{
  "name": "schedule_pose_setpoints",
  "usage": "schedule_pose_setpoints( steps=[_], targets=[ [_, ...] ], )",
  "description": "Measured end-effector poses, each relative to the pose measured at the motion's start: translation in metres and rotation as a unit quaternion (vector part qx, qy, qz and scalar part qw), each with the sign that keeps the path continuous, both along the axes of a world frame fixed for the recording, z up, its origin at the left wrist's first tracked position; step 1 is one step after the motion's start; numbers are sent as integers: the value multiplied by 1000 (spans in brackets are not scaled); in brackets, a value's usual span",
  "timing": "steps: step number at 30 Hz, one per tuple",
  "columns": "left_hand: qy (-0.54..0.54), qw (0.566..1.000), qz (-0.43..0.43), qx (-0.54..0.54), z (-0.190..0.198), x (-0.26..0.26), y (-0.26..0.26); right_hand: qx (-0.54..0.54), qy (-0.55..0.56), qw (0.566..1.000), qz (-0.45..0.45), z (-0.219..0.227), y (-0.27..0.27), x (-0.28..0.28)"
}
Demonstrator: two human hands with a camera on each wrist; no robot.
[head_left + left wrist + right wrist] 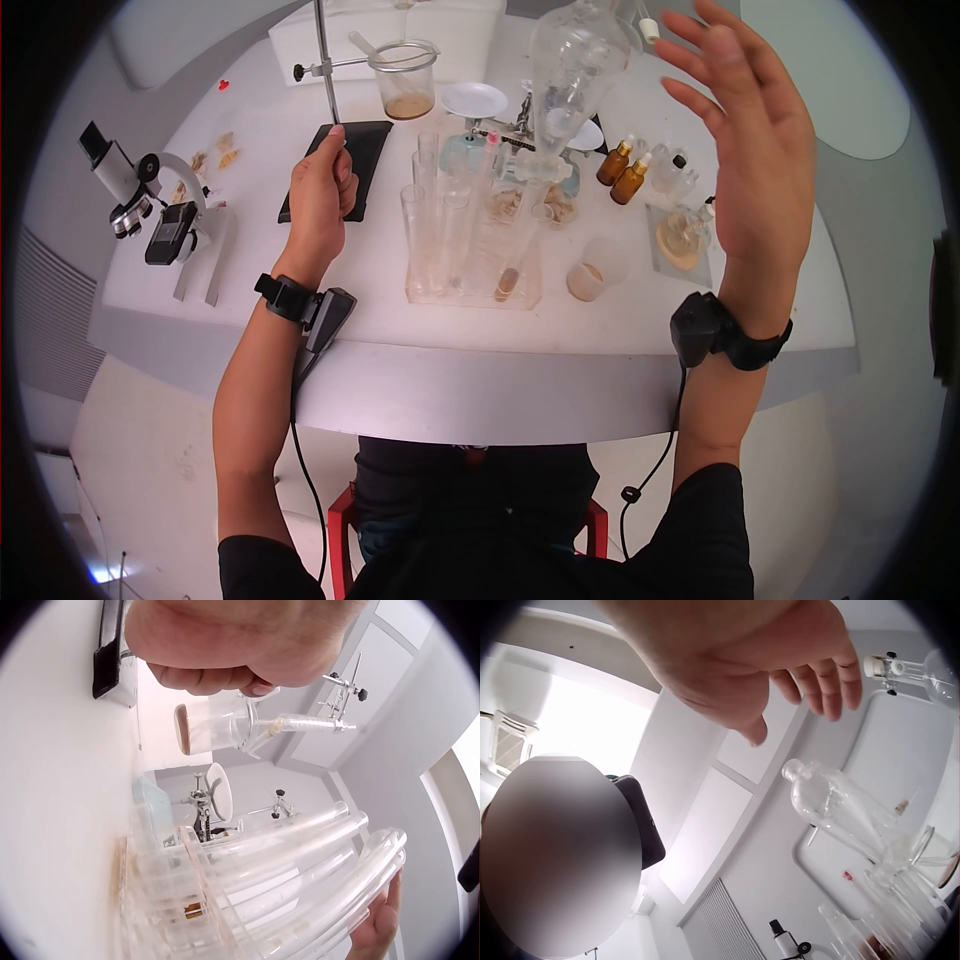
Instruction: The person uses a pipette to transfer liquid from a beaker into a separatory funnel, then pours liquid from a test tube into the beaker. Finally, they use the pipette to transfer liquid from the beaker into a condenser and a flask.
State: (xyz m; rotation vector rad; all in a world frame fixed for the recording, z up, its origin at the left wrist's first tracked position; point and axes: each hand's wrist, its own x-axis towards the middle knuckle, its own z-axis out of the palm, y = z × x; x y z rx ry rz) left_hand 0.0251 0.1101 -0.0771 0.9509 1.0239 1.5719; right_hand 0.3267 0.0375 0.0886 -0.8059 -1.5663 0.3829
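My left hand (322, 190) is curled into a fist over the black base (372, 160) of a ring stand. Its thumb tip overlaps the rod's lower end in the head view, and nothing shows inside the fingers. In the left wrist view the same hand (240, 637) is above a glass beaker (217, 727) with brown liquid. My right hand (760, 150) is raised at the right with its fingers spread and the palm bare. Left of it stands a large pear-shaped glass vessel (575, 75). In the right wrist view the fingers (829, 690) hang above that vessel (829, 802).
An acrylic rack (470, 297) of tall test tubes stands front centre, beside a small clear cup (590, 280). Brown dropper bottles (628, 183) and a glass lamp (682, 235) are at the right. A balance pan (474, 100) sits behind; a microscope (185, 200) is at the left.
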Motion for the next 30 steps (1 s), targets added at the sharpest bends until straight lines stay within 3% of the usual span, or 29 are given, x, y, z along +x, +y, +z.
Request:
schedule_pose_setpoints(
  steps=[2, 6, 8, 15, 22, 30],
  targets=[
    [17, 1000, -8, -3, 1, 0, -2, 26, 86, 996, -14, -7, -1, 7],
    [9, 1000, -13, 7, -3, -2, -2, 15, 55, 998, -15, -47, -6, 25],
    [15, 1000, -9, 6, -2, -1, -1, -89, 48, 995, 8, -62, -16, 26],
    [22, 1000, -6, -10, -2, 0, 0, -228, 1, 972, 55, -100, -30, 8],
    [24, 1000, -8, -4, -3, -1, 0, -218, -73, 968, 102, -118, -35, 4],
    [24, 1000, -7, 16, -7, -2, 2, -217, -134, 964, 80, -131, -33, -10]
  ],
)
